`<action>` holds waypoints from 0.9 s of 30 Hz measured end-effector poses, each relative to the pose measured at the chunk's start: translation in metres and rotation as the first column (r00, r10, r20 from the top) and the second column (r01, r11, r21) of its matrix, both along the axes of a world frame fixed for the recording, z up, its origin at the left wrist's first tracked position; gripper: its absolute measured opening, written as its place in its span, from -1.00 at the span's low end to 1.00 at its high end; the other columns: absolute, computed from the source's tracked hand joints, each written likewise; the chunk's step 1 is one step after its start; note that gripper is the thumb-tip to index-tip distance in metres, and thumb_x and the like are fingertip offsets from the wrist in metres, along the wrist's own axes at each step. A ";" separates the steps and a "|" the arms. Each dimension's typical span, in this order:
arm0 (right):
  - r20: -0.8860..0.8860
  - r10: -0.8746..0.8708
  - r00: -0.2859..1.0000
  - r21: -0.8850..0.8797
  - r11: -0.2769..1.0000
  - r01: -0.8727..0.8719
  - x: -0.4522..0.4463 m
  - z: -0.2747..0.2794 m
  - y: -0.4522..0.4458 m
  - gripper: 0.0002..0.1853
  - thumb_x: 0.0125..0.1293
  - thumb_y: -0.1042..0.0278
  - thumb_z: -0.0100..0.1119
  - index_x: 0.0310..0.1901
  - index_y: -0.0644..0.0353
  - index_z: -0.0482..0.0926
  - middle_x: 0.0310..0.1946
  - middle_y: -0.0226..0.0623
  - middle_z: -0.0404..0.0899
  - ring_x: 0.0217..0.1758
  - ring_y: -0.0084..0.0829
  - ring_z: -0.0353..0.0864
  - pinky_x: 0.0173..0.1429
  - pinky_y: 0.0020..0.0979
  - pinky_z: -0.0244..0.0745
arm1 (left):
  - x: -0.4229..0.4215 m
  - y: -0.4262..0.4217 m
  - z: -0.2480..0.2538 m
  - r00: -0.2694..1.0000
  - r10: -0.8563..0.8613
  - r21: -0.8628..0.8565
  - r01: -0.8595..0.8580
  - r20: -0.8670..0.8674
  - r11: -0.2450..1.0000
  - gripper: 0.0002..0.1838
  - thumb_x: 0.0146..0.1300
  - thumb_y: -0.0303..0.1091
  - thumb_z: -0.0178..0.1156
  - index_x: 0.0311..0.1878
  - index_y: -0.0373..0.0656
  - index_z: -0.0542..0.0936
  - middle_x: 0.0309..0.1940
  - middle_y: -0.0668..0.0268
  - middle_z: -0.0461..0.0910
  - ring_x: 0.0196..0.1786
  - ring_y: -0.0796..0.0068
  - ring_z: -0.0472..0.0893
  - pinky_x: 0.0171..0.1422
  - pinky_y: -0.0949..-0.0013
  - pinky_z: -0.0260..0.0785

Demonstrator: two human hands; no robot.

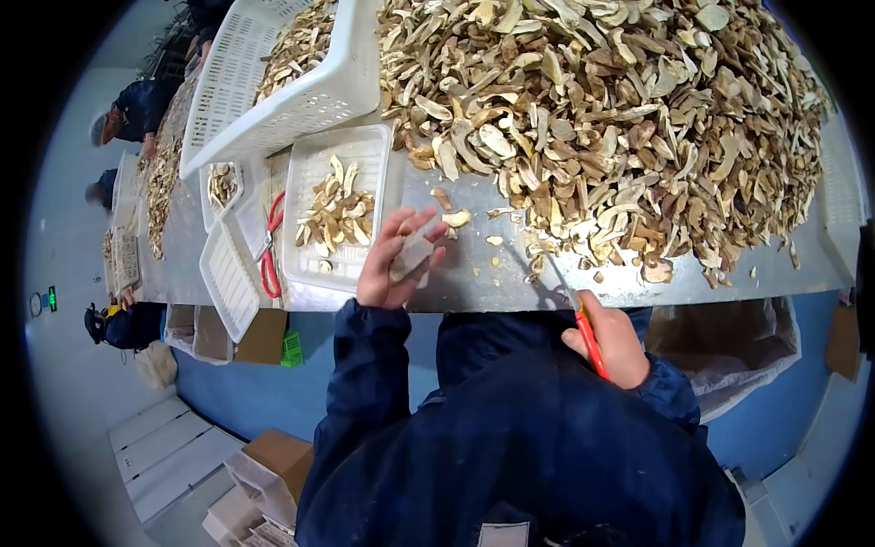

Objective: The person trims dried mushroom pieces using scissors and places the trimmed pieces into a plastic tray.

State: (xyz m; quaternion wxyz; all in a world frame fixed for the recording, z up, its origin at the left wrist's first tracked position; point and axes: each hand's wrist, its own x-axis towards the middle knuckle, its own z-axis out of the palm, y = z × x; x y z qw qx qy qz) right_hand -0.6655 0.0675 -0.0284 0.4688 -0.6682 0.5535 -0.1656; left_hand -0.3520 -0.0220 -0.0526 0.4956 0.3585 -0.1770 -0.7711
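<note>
My left hand point(397, 262) is turned up above the table edge, fingers apart. Across its palm and fingers is a pale, translucent patch that I cannot make out. Just beyond the fingertips lies a pale dried mushroom slice point(457, 219) on the metal table. My right hand point(618, 345) is closed around the red handle of a knife point(591, 343), whose thin blade points away toward the mushrooms. In front of both hands rises a large heap of dried mushroom slices point(629, 137). A shallow white tray point(383, 150) with some slices stands left of my left hand.
Red-handled scissors point(269, 244) lie between the tray and a tilted white lid-like tray point(230, 281). A white perforated basket point(273, 132) holds more slices. Under the table stands a lined bin point(756, 365). Other people work at the far left, one in dark clothing point(146, 105).
</note>
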 end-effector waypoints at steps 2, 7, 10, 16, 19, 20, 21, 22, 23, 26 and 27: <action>-0.006 -0.038 0.999 -0.005 0.999 0.038 -0.003 0.003 -0.003 -0.43 0.23 0.01 0.27 0.04 0.33 0.34 -0.55 0.04 0.49 -0.42 0.13 0.54 -0.34 -0.07 0.36 | 0.017 -0.018 -0.014 0.975 -0.149 0.050 0.142 0.166 0.989 -0.70 0.28 -0.45 0.13 0.08 -0.08 0.49 0.08 0.27 0.51 0.10 0.32 0.53 0.01 0.23 0.46; -0.045 -0.079 0.996 -0.028 0.997 0.078 -0.008 0.005 -0.001 -0.42 0.24 0.02 0.27 0.03 0.36 0.35 -0.57 0.04 0.49 -0.44 0.12 0.52 -0.36 -0.07 0.36 | -0.018 -0.036 -0.017 0.104 0.228 -0.244 0.593 0.968 0.767 -0.79 0.07 -0.47 0.31 -0.18 -0.18 0.60 -0.16 0.20 0.59 -0.06 0.23 0.57 -0.06 0.26 0.45; -0.062 -0.086 0.994 -0.024 0.996 0.085 -0.009 0.004 0.000 -0.42 0.23 0.01 0.27 0.03 0.37 0.36 -0.57 0.03 0.50 -0.45 0.11 0.53 -0.36 -0.08 0.36 | -0.039 -0.032 -0.021 -0.140 0.475 -0.240 0.719 0.869 0.652 -0.71 -0.04 -0.45 0.35 -0.19 -0.21 0.60 -0.24 0.10 0.58 -0.14 0.09 0.56 -0.07 0.26 0.46; -0.059 -0.105 0.993 -0.020 0.994 0.104 -0.011 0.010 -0.001 -0.40 0.23 -0.01 0.27 0.05 0.38 0.38 -0.57 0.02 0.50 -0.44 0.10 0.55 -0.35 -0.09 0.38 | 0.017 -0.050 -0.003 0.228 0.182 -0.236 0.241 0.956 0.941 -0.69 0.10 -0.42 0.32 -0.06 -0.26 0.60 -0.35 0.32 0.56 -0.29 0.52 0.53 -0.17 0.45 0.43; -0.056 -0.162 0.985 -0.001 0.987 0.162 -0.017 0.005 0.003 -0.38 0.22 0.00 0.28 0.09 0.37 0.39 -0.56 0.02 0.51 -0.41 0.10 0.55 -0.32 -0.10 0.39 | 0.069 -0.042 0.021 -0.003 0.296 -0.294 0.101 0.955 0.951 -0.66 0.10 -0.41 0.32 -0.04 -0.27 0.58 -0.36 0.32 0.52 -0.32 0.53 0.49 -0.24 0.44 0.37; -0.061 -0.175 0.983 0.000 0.984 0.176 -0.018 0.002 0.004 -0.38 0.22 0.01 0.28 0.10 0.37 0.38 -0.56 0.02 0.51 -0.41 0.10 0.55 -0.32 -0.10 0.39 | 0.069 -0.042 0.020 -0.238 0.424 -0.361 0.267 0.874 0.893 -0.64 0.07 -0.38 0.35 -0.05 -0.27 0.58 -0.32 0.26 0.53 -0.27 0.43 0.50 -0.18 0.36 0.38; -0.062 -0.178 0.982 -0.005 0.984 0.178 -0.019 0.000 0.003 -0.38 0.22 0.01 0.29 0.10 0.37 0.38 -0.55 0.02 0.51 -0.41 0.10 0.55 -0.32 -0.10 0.39 | 0.068 -0.042 0.016 -0.438 0.553 -0.373 0.432 0.709 0.821 -0.62 0.05 -0.35 0.37 -0.05 -0.27 0.58 -0.27 0.21 0.55 -0.23 0.33 0.51 -0.12 0.28 0.39; -0.060 -0.175 0.983 -0.015 0.985 0.175 -0.018 -0.002 0.001 -0.37 0.21 0.01 0.29 0.11 0.37 0.37 -0.55 0.02 0.51 -0.41 0.10 0.55 -0.32 -0.11 0.39 | 0.063 -0.043 0.015 -0.578 0.662 -0.327 0.582 0.478 0.744 -0.59 0.02 -0.32 0.39 -0.06 -0.27 0.58 -0.23 0.15 0.56 -0.19 0.23 0.53 -0.07 0.20 0.39; -0.052 -0.159 0.986 0.017 0.987 0.160 -0.019 0.000 -0.002 -0.40 0.22 0.05 0.29 0.11 0.34 0.37 -0.54 0.01 0.51 -0.42 0.09 0.55 -0.32 -0.13 0.39 | 0.049 -0.044 0.008 -0.469 0.503 -0.311 0.427 0.726 0.849 -0.52 -0.05 -0.24 0.44 -0.06 -0.26 0.57 -0.10 0.03 0.53 -0.02 0.00 0.49 0.09 0.03 0.31; 0.003 -0.160 0.987 0.025 0.987 0.160 -0.016 0.009 -0.007 -0.43 0.24 0.07 0.27 0.12 0.31 0.37 -0.55 0.00 0.50 -0.42 0.08 0.55 -0.32 -0.16 0.40 | -0.007 -0.043 -0.026 -0.214 0.553 -0.407 0.480 0.805 0.777 -0.57 0.00 -0.23 0.45 -0.11 -0.23 0.56 -0.41 0.14 0.56 -0.38 0.21 0.58 -0.31 0.27 0.43; -0.006 -0.170 0.985 0.015 0.985 0.170 -0.016 0.007 -0.004 -0.44 0.24 0.07 0.26 0.12 0.28 0.37 -0.57 -0.01 0.47 -0.44 0.08 0.54 -0.34 -0.19 0.40 | -0.027 -0.044 -0.027 -0.262 0.609 -0.443 0.487 0.748 0.753 -0.58 0.01 -0.19 0.45 -0.18 -0.24 0.54 -0.48 0.16 0.54 -0.49 0.19 0.55 -0.41 0.26 0.41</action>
